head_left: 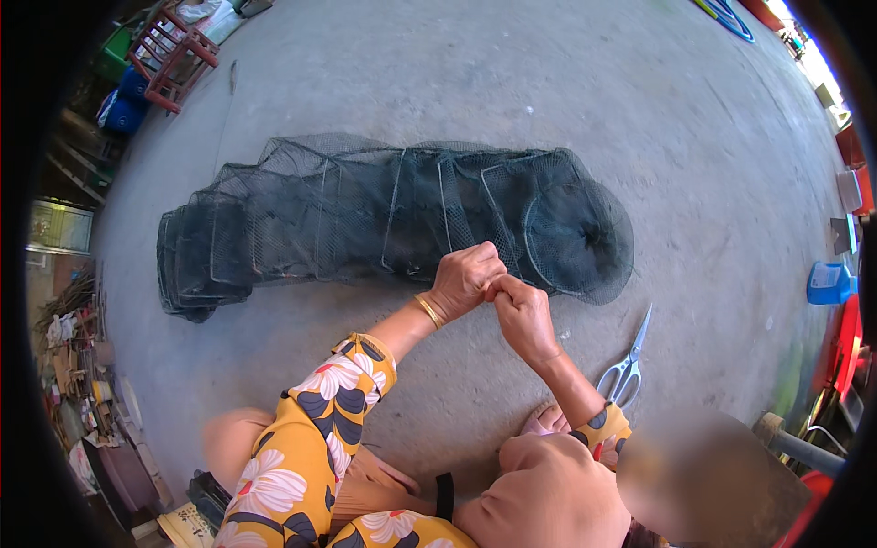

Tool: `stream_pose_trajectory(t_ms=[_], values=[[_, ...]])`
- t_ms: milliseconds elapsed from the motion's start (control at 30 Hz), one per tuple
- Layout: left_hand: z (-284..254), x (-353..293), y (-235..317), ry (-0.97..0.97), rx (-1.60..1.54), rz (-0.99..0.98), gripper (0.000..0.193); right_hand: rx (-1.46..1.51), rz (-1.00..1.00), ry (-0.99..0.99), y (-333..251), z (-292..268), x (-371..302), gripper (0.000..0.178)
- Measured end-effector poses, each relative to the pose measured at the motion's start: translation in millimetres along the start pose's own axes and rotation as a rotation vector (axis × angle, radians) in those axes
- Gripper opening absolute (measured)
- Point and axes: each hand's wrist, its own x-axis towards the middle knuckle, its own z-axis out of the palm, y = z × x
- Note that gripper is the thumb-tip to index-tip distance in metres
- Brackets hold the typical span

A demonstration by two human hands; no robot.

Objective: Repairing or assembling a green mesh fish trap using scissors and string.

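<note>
A long dark-green folding fishing-net trap (356, 215) lies across the concrete floor in front of me, its mesh stretched over thin rectangular frames. At its left end the frames are bunched together; at the right it ends in a rounded bag of mesh. My left hand (466, 281), with a gold bangle at the wrist, is closed at the trap's near edge. Against it, fingertips meeting, my right hand (525, 320) is closed too. What the fingers pinch is too small or hidden to make out. Scissors (628, 365) with pale handles lie to the right of my right hand.
A dark red wooden chair (172, 59) and blue containers (126, 105) stand at the far left. Clutter lines the left wall. On the right are a blue jug (829, 284) and red basins (848, 342). A blue hose (728, 18) lies at the far right.
</note>
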Motion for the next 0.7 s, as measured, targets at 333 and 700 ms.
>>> stream_pose_trajectory(t_ms=[333, 700], values=[[-1.1, 3.4, 12.0, 0.013, -0.098, -0.224, 0.011, -0.194, 0.451, 0.189, 63.0, -164.5, -77.8, 0.031], [-7.9, 17.3, -8.0, -0.098, -0.564, -0.764, 0.019, 0.185, 0.728, 0.180, 62.3, -177.2, -160.5, 0.011]])
